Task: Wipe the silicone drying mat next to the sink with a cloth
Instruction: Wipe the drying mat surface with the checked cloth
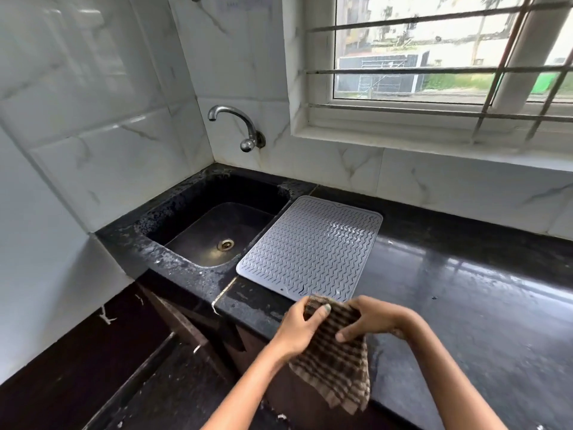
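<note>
Head view: grey ridged mat (310,246) flat beside sink (214,231), bare.

You have two hands in view, the left hand (299,325) and the right hand (373,319), and one cloth (336,364). You see one mat (310,246), one sink (214,231), one tap (237,125) and one window (434,57).

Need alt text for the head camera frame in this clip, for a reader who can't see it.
Both hands, left and right, hold a brown checked cloth at the front edge of a black counter, just short of a grey silicone drying mat. The mat lies right of a black sink under a wall tap.
</note>
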Demonstrator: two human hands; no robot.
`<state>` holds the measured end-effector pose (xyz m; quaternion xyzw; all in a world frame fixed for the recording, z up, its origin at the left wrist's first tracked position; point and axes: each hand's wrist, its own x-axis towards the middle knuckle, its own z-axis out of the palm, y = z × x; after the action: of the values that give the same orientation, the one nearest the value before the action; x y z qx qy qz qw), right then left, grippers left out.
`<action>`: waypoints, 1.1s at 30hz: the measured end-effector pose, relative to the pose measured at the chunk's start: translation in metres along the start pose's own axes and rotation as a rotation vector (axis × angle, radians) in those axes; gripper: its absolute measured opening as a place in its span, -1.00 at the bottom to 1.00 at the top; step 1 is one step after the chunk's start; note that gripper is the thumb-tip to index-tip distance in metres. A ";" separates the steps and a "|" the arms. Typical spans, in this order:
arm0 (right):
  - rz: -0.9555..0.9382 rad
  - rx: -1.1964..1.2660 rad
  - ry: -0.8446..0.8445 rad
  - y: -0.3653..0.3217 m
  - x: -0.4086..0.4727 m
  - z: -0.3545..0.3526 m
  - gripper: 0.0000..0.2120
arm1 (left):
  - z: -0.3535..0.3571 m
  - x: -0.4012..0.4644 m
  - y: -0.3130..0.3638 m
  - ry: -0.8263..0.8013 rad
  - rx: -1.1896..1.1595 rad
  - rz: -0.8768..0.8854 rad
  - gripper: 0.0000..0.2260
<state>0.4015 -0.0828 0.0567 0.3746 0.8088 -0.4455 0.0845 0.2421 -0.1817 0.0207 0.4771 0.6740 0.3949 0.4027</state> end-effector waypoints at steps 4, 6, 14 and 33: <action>-0.220 0.365 0.050 -0.025 -0.017 -0.020 -0.83 | -0.032 0.002 0.028 0.064 -0.225 0.078 -0.74; -0.279 0.477 0.104 -0.036 -0.024 -0.029 -0.73 | -0.049 0.004 0.042 0.076 -0.324 0.078 -0.68; -0.578 0.981 0.292 -0.077 -0.034 -0.048 -0.74 | -0.098 -0.016 0.080 -0.165 -0.550 0.183 -0.46; -0.052 0.699 0.411 -0.058 -0.024 -0.040 -0.70 | -0.077 -0.032 0.118 0.062 -0.117 0.395 -0.57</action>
<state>0.3869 -0.0830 0.1290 0.4413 0.6179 -0.6114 -0.2228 0.2166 -0.1964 0.1618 0.5634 0.5552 0.5192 0.3235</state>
